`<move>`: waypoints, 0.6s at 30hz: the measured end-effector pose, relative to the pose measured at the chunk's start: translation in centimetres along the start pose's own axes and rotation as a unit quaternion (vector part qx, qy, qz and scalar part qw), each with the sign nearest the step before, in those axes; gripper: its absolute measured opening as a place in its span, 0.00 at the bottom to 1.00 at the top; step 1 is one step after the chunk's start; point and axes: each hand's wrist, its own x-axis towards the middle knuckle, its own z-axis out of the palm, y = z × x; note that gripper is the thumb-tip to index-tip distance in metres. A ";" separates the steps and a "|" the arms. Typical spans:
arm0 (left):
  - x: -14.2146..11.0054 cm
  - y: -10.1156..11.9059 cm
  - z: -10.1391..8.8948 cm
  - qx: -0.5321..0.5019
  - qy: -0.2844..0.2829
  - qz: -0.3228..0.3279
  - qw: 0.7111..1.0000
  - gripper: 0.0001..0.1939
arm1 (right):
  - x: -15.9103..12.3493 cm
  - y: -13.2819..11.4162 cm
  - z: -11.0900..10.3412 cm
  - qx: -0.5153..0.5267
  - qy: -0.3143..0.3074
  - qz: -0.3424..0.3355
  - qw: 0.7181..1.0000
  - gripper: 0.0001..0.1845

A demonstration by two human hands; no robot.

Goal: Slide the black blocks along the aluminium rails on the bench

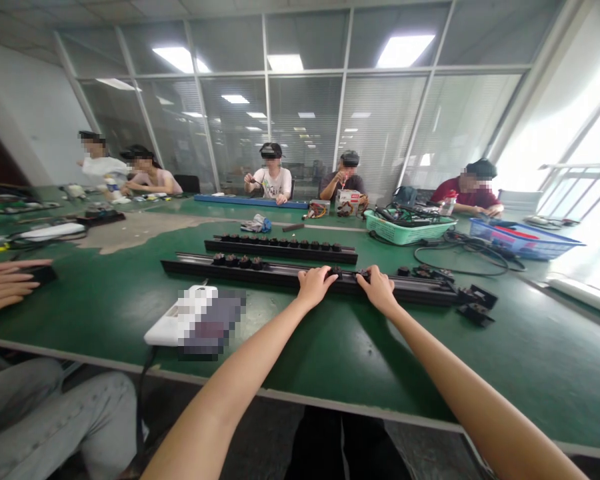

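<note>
Head view shows the left hand (316, 285) with its grip pinching a small black piece (336, 271), and the right hand (379, 287) pinching another dark piece (363, 274); both pieces are at the nearer black rail (280, 277), which lies on the green table (340, 363), in front of a second rail (280, 251).

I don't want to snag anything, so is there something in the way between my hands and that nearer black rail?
Nothing visible: your left hand and right hand are both at the nearer black rail, each at a small black piece. The white block lies off to the left, not between.
</note>
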 end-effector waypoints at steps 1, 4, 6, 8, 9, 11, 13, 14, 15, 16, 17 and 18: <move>0.0 0.4 0.2 -0.003 0.000 0.005 1.000 0.17 | 0.0 0.5 -0.2 -0.001 0.001 0.001 1.000 0.18; 0.1 1.5 1.0 -0.001 0.002 0.010 1.000 0.18 | 0.0 1.8 -0.8 -0.001 0.004 0.005 1.000 0.17; 0.3 2.1 1.6 -0.001 0.002 0.014 1.000 0.17 | 0.1 2.6 -1.2 0.002 0.004 0.007 1.000 0.17; 0.5 2.8 2.2 -0.002 0.002 0.014 1.000 0.17 | 0.2 3.5 -1.6 0.007 0.005 0.006 1.000 0.17; 0.6 3.1 2.5 -0.004 0.004 0.014 1.000 0.17 | 0.3 4.0 -1.8 0.009 0.006 0.006 1.000 0.17; 0.7 3.9 3.0 -0.006 0.004 0.017 1.000 0.17 | 0.4 5.0 -2.1 0.011 0.008 0.006 1.000 0.16; 0.8 4.8 3.4 -0.007 0.005 0.017 1.000 0.16 | 0.5 6.1 -2.3 0.012 0.012 0.002 1.000 0.16; 0.9 5.2 3.6 -0.008 0.007 0.016 1.000 0.16 | 0.6 6.6 -2.5 0.013 0.014 -0.002 1.000 0.17; 0.9 5.6 3.8 -0.008 0.008 0.013 1.000 0.16 | 0.6 7.1 -2.6 0.014 0.016 -0.007 1.000 0.17; 0.9 6.0 3.9 -0.007 0.009 0.010 1.000 0.16 | 0.7 7.5 -2.7 0.015 0.017 -0.012 1.000 0.17; 1.0 6.4 4.1 -0.005 0.009 0.006 1.000 0.17 | 0.7 7.9 -2.8 0.016 0.019 -0.015 1.000 0.17; 1.0 6.7 4.2 -0.002 0.008 0.002 1.000 0.17 | 0.7 8.2 -2.9 0.016 0.020 -0.017 1.000 0.17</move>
